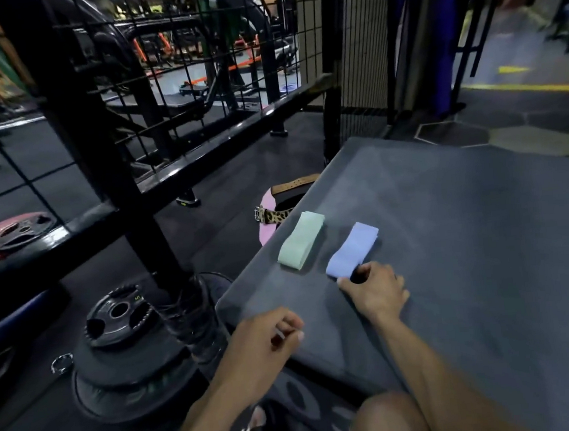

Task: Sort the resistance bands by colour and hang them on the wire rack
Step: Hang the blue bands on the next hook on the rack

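Lavender resistance band (352,249) lies flat near the grey platform's (467,233) 9 o'clock edge, mint band (300,240) just beside it at 9 o'clock. Right hand (376,293) pinches the lavender band's near end. Left hand (269,337), fingers loosely curled and holding nothing, hovers over the platform's near corner; wire rack (167,71) stands at 11 o'clock.

Platform (467,233): a dark grey padded surface is seen at the right.
Weight plates (120,315): black plates are stacked on the floor, left of the platform.
Red plate (9,236): it is laid flat at the far left.
Leopard strap (276,215): it is placed on something pink, beside the platform's edge.
Yellow floor line (523,88): it is painted at the far right.
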Tool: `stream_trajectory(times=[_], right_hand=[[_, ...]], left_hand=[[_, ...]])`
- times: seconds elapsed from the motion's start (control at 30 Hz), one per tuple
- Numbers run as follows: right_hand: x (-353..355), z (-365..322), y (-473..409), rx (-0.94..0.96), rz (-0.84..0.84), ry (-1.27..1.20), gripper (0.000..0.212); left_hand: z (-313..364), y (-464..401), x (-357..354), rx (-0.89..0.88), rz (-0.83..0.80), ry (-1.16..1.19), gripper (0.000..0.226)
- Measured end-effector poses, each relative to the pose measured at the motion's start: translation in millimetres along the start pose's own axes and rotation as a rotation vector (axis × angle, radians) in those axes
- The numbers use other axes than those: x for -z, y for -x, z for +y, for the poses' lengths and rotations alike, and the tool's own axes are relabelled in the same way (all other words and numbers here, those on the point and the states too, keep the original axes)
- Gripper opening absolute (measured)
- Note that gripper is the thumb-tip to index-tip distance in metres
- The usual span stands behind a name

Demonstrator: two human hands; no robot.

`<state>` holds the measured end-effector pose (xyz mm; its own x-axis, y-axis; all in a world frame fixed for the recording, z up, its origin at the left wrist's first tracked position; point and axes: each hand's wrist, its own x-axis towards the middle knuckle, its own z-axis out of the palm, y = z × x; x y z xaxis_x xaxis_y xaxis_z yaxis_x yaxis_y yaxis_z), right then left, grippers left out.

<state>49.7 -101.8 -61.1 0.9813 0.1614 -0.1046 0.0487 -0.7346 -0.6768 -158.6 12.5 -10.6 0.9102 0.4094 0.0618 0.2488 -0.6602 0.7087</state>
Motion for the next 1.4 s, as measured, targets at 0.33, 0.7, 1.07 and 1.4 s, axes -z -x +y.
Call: stream_trajectory(times=[0.33, 0.7, 1.07, 1.4], right_hand=[[-1.4, -5.6, -8.6, -0.068, 0.045, -0.111, 0.032], [27.0, -34.2, -2.5, 0.103, -0.087, -0.322, 0.020], [135.4, -153.9, 138.9, 0.439, -0.990, -0.223, 0.025], [112.1, -263.9, 286.1, 0.810, -1.295, 0.235, 0.013]], left_hand=[[-3.5, -1.4, 5.4, -0.002, -0.017, 0.030, 0.007], [-15.0, 15.4, 36.5, -0.002, 0.057, 0.056, 0.010], [27.8, 93.2, 145.8, -0.158, 0.427, 0.322, 0.013], [9.5, 186.7, 200.5, 0.048, 0.221, 0.640, 0.046]])
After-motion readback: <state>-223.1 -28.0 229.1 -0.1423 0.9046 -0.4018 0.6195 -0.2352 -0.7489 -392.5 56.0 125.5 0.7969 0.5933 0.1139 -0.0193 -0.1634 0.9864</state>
